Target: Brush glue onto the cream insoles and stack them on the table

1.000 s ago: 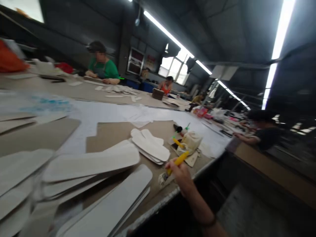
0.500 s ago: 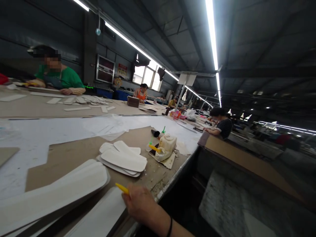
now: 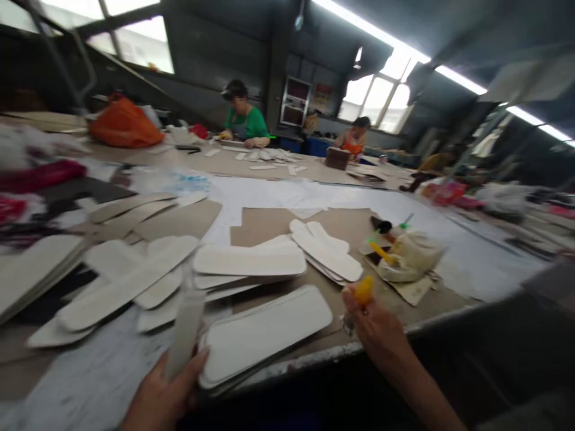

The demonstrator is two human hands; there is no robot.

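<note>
Left hand (image 3: 164, 392) grasps a pale strip (image 3: 185, 335) beside the white stack (image 3: 265, 336) on the table (image 3: 314, 358); right hand (image 3: 381, 329) clenches a yellow-handled tool (image 3: 364, 290), tip blurred. Looks like piece-handling, tool ready; next move calls for a steady strip.

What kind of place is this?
Probably a factory workshop: strip lights overhead, piles of flat white pieces on a long worktable, and other people, one in green, one in orange, sitting or standing across it.
</note>
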